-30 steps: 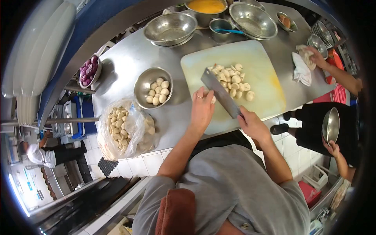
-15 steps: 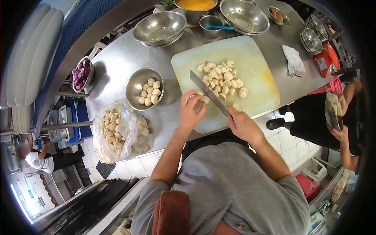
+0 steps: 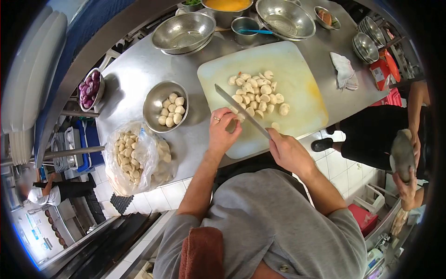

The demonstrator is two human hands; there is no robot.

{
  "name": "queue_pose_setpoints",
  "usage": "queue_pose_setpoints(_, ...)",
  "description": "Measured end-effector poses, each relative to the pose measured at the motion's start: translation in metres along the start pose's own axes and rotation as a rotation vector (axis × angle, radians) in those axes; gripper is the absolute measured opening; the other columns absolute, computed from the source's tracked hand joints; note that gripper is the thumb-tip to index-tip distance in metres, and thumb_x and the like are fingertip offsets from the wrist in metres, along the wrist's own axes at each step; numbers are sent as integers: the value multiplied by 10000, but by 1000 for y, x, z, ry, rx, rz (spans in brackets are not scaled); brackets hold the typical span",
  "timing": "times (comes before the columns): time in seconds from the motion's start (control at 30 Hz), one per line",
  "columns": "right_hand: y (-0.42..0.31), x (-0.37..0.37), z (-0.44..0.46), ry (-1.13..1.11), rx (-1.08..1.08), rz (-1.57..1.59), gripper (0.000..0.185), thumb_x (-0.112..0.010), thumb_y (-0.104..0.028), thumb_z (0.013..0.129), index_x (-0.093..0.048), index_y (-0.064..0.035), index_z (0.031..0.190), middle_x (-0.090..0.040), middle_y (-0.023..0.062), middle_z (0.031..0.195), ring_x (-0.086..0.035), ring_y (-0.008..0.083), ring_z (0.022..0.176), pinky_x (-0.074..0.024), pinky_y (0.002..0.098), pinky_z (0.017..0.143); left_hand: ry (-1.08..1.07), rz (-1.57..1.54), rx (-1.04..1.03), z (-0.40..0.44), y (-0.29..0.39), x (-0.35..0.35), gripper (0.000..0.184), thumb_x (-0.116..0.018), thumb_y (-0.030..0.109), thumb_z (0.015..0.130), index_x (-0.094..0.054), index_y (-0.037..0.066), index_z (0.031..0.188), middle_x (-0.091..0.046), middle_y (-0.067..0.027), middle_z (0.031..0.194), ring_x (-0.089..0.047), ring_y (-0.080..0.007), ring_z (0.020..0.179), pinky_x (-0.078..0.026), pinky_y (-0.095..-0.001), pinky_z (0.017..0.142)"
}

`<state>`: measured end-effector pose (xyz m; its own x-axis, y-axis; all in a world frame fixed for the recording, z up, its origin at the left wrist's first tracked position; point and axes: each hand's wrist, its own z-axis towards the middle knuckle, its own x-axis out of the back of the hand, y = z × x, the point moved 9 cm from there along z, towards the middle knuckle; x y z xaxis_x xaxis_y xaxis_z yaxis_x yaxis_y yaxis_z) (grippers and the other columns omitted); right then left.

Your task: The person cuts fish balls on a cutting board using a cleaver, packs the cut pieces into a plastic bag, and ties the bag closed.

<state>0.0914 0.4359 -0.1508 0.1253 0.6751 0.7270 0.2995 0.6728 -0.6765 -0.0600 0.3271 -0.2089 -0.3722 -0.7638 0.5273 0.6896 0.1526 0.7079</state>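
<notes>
My right hand (image 3: 289, 151) grips the handle of a long kitchen knife (image 3: 241, 110), its blade slanting up and left over the cutting board (image 3: 302, 69). Just left of the blade, my left hand (image 3: 223, 131) pinches a pale round ball (image 3: 240, 117), mostly hidden by the fingers and knife. Beyond the blade lies a pile of cut pale balls (image 3: 260, 93), perhaps fish balls or mushrooms. Whole pale balls sit in a metal bowl (image 3: 151, 100) left of the board. A clear plastic bag (image 3: 155, 156) full of similar pieces stands near the table's front edge.
Large metal bowls (image 3: 183, 32), a small pot (image 3: 244, 37) with a blue-handled utensil and a pot of orange liquid (image 3: 227, 4) line the back. A bowl of purple onions (image 3: 90, 88) is far left. A cloth (image 3: 344, 69) lies right. Another person's hands (image 3: 409, 186) hold something at right.
The knife blade has turned more edge-on, and its tip has shifted slightly left. My left hand stays pinched beside it. At right, the other person's held item has tilted and moved lower.
</notes>
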Motion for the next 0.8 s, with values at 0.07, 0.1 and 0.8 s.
queue_pose_setpoints(0.07, -5, 1, -4, -35, 24, -26, 312, -550, -39, 919, -494, 31, 1217, -659, 249, 760, -666, 433, 724, -534, 514, 655, -2, 2, -15, 2, 2, 0, 274, -759, 11, 668, -654, 66, 915, -615, -82, 1045, -586, -306, 980, -509, -408, 834)
queue_pose_setpoints(0.1, -6, 2, -6, -35, 21, -28, 312, -550, -39, 919, -494, 31, 1217, -659, 249, 760, -666, 433, 724, -534, 514, 655, 0, 8, -28, 3, 3, 0, 276, -756, 12, 667, -652, 67, 916, -616, -83, 1047, -585, -309, 983, -508, -410, 839)
queue_pose_setpoints(0.8, -7, -10, -7, -164, -39, -72, 381, -550, -33, 900, -448, 59, 1255, -657, 282, 834, -664, 449, 775, -546, 507, 700, -49, -43, -10, 8, -5, -4, 268, -756, 33, 676, -671, 67, 928, -628, -95, 1041, -595, -307, 1001, -498, -412, 875)
